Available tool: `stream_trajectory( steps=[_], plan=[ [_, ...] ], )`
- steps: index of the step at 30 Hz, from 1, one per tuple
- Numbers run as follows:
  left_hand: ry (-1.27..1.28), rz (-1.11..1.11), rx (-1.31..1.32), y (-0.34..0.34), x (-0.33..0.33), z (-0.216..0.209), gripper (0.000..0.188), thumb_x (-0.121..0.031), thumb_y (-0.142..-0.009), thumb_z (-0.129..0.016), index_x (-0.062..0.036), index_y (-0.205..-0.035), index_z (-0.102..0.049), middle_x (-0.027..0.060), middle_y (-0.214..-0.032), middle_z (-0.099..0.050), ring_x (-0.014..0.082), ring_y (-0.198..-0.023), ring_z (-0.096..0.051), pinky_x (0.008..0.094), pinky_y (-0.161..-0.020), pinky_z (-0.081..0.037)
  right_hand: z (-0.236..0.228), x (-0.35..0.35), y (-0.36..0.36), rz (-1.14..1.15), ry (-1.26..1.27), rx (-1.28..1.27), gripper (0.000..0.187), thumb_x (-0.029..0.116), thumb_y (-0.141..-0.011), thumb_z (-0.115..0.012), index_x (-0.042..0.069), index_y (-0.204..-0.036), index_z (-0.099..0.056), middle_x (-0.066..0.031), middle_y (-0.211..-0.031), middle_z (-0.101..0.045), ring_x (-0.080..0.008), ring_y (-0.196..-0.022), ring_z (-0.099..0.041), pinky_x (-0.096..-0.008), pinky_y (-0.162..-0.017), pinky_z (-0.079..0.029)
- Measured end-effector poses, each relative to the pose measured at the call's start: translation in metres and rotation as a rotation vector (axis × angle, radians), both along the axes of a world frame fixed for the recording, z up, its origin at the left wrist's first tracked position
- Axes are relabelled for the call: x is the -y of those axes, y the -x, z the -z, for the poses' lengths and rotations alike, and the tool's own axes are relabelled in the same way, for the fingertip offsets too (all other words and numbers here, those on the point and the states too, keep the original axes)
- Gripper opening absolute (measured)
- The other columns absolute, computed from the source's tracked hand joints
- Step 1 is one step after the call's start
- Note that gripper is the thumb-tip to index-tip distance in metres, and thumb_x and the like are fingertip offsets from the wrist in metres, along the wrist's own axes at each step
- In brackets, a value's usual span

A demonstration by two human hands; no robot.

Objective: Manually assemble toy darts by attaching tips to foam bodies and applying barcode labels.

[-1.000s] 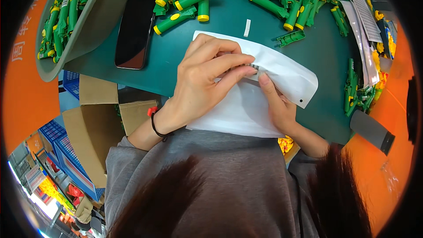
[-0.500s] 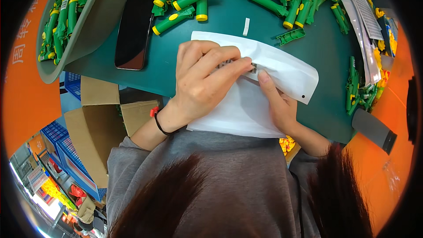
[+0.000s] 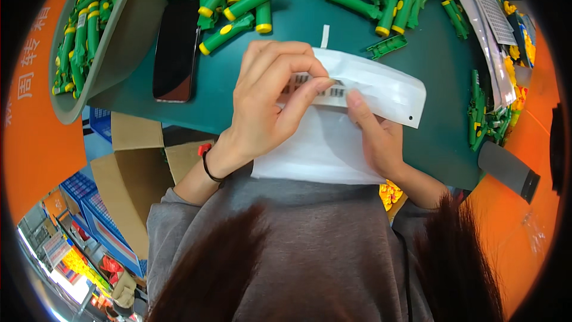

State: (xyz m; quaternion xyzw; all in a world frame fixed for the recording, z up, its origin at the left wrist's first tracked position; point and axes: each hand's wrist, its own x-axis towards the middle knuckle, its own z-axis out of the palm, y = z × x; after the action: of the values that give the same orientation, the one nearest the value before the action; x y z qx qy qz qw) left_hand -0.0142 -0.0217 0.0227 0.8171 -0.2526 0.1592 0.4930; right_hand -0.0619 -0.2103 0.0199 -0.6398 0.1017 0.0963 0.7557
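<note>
Two bare hands are working over a white sheet (image 3: pixel 322 152) in the head view, the sheet spanning the space between the person's chest and the green table (image 3: pixel 220 92). Left hand (image 3: pixel 265 98): thumb and forefinger tips are coming together over small black-printed labels (image 3: pixel 337 92); whether one is caught between them is hard to tell. Right hand (image 3: pixel 378 140): clamping the sheet's folded upper band, thumb on top. Beyond the sheet, a small white strip (image 3: pixel 325 36) is lying near green-and-yellow tubes (image 3: pixel 226 34). Dark phone (image 3: pixel 174 53): resting beside the grey tub (image 3: pixel 128 48).
</note>
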Motion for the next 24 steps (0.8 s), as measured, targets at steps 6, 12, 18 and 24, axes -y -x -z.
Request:
stream_trajectory(
  steps=[6, 12, 18, 24],
  plan=[
    [0.126, 0.017, -0.223, -0.001, 0.003, 0.018, 0.01, 0.003, -0.087, -0.066, -0.0009, -0.095, -0.061, 0.0092, -0.103, -0.06, 0.0158, -0.09, -0.053, 0.0237, -0.074, -0.045, -0.032, 0.074, -0.035, -1.467, 0.223, 0.058, 0.022, 0.024, -0.095, -0.066, 0.002, -0.099, -0.068, -0.0026, -0.083, -0.069, -0.0148, -0.078, -0.065, -0.031, -0.068, -0.052],
    [0.188, -0.06, -0.189, 0.003, 0.012, 0.019, 0.012, 0.003, -0.083, -0.069, -0.0015, -0.092, -0.063, 0.0094, -0.096, -0.064, 0.0219, -0.088, -0.053, 0.0298, -0.075, -0.044, -0.069, 0.153, -0.107, -0.145, 1.035, 0.339, 0.026, 0.023, -0.094, -0.064, -0.001, -0.103, -0.067, -0.01, -0.095, -0.07, -0.0193, -0.077, -0.067, -0.0314, -0.067, -0.052],
    [0.202, -0.078, -0.152, 0.003, 0.014, 0.021, 0.012, 0.004, -0.082, -0.069, -0.0019, -0.091, -0.062, 0.0091, -0.094, -0.063, 0.022, -0.087, -0.053, 0.0299, -0.075, -0.043, -0.003, 0.192, -0.178, -0.034, 1.635, 0.561, 0.022, 0.014, -0.086, -0.068, 0.0, -0.102, -0.068, -0.0145, -0.093, -0.07, -0.0256, -0.076, -0.067, -0.0355, -0.071, -0.053],
    [0.195, -0.103, -0.141, 0.005, 0.008, 0.022, 0.013, 0.003, -0.082, -0.07, -0.0017, -0.091, -0.063, 0.0093, -0.094, -0.065, 0.022, -0.085, -0.053, 0.0297, -0.075, -0.043, -0.054, 0.12, -0.121, -0.153, 0.141, 0.345, 0.023, 0.014, -0.088, -0.066, 0.0, -0.105, -0.059, -0.0123, -0.116, -0.061, -0.0083, -0.07, -0.056, -0.0208, -0.055, -0.042]
  ],
)
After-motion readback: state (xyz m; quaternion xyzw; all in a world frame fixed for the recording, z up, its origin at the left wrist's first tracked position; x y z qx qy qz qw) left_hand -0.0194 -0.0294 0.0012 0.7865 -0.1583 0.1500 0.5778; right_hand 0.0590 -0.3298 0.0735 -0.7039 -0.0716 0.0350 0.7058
